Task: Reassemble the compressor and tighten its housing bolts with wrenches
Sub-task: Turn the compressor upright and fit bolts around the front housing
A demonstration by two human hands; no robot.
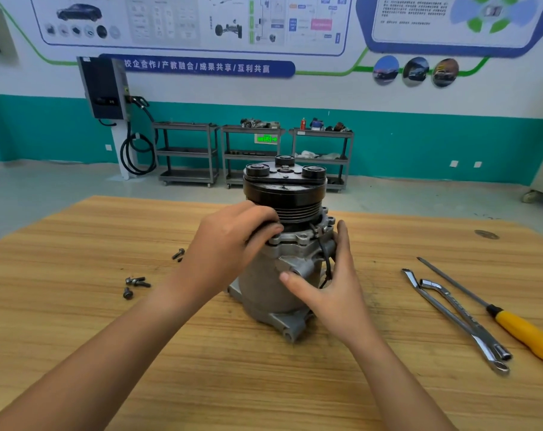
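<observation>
Compressor (259,276) stands upright mid-table (264,384), black pulley (295,197) end up, mounting ear toward the person; L hand (229,244) reaches in from the left, fingers curled at the bolt flange (298,236) just under the pulley's lower rim; can't tell from here whether they pinch a bolt or only grip the edge; R hand (335,290) lies flat against the housing's right side, fingers straight and pointing up beside the flange, thumb (295,283) stretched across onto the port block, nothing grasped; a black wire (326,262) hangs down the body just by that palm. Loose bolts sit left of the compressor: one (178,254) near the L wrist, a touching pair (138,281) nearer the table edge, w/ another (127,293) just beside them. Well to the right lie two wrenches (464,317) side by side, overlapping at the near ends, and a yellow-handled screwdriver (525,332) next to them, tip away from the person. Behind, grey carts (187,150) and a wall charger (104,88).
</observation>
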